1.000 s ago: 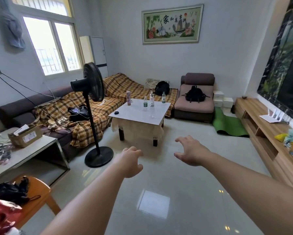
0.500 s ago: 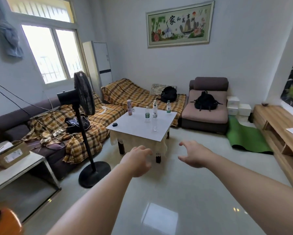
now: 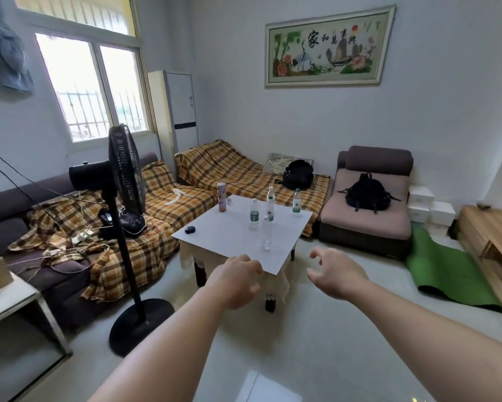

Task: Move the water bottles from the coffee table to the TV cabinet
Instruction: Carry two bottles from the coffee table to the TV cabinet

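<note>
Three clear water bottles stand upright on the white coffee table (image 3: 229,242): a green-labelled one (image 3: 254,217), a taller one (image 3: 270,207) behind it, and a green-capped one (image 3: 296,203) at the far right. The wooden TV cabinet (image 3: 493,242) runs along the right wall. My left hand (image 3: 235,281) hangs in the air before the table's near corner, fingers loosely curled, holding nothing. My right hand (image 3: 335,274) is out to the right of that corner with fingers spread, empty.
A pink cylinder (image 3: 221,197), a small dark object (image 3: 190,229) and a clear glass (image 3: 267,244) also sit on the table. A black standing fan (image 3: 125,227) stands at the left, a plaid-covered sofa (image 3: 162,204) behind it. A green mat (image 3: 444,271) lies beside the cabinet.
I have walked closer to the coffee table and the view has swung left, so less of the cabinet shows. Both hands stay stretched forward and empty.
</note>
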Available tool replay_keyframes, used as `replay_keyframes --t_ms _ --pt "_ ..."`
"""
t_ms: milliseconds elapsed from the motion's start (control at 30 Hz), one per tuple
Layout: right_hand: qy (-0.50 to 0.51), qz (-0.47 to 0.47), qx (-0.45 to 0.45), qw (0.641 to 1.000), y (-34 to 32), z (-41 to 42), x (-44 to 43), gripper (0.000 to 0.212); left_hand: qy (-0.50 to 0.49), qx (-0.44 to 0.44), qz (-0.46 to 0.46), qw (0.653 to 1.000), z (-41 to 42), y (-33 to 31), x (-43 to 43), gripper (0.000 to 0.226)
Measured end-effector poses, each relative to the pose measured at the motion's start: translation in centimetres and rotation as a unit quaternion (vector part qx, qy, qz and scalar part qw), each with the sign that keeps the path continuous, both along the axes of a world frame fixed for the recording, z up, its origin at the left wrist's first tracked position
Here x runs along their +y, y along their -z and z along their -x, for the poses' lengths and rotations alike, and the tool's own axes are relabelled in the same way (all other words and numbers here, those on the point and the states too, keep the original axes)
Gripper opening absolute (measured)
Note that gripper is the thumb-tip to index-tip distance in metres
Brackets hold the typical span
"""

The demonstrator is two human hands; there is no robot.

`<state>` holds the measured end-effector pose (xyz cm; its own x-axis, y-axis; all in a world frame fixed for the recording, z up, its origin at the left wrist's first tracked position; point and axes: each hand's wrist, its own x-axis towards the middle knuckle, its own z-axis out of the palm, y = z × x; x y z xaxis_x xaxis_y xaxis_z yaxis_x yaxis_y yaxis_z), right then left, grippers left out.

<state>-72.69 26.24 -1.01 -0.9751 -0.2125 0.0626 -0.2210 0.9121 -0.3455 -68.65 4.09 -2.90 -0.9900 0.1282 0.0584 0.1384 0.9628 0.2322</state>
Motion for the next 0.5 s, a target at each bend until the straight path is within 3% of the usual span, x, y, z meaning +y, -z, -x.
replay_keyframes --t_ms 200,367,500 --pt "-0.005 -0.057 -0.015 0.998 0.4 11.7 -3.1 0.043 -0.028 -0.014 -0.041 0.999 12.1 0.4 -4.1 0.035" --pt "-0.008 -0.042 0.004 0.999 -0.4 20.8 -5.4 0.042 -0.076 -0.014 -0.090 0.993 21.1 -0.1 -6.7 0.035" --pt "-0.004 -0.040 -0.002 0.999 0.6 26.9 -5.2 0.046 -0.052 -0.027 -0.077 0.995 26.9 1.0 -5.9 0.036"
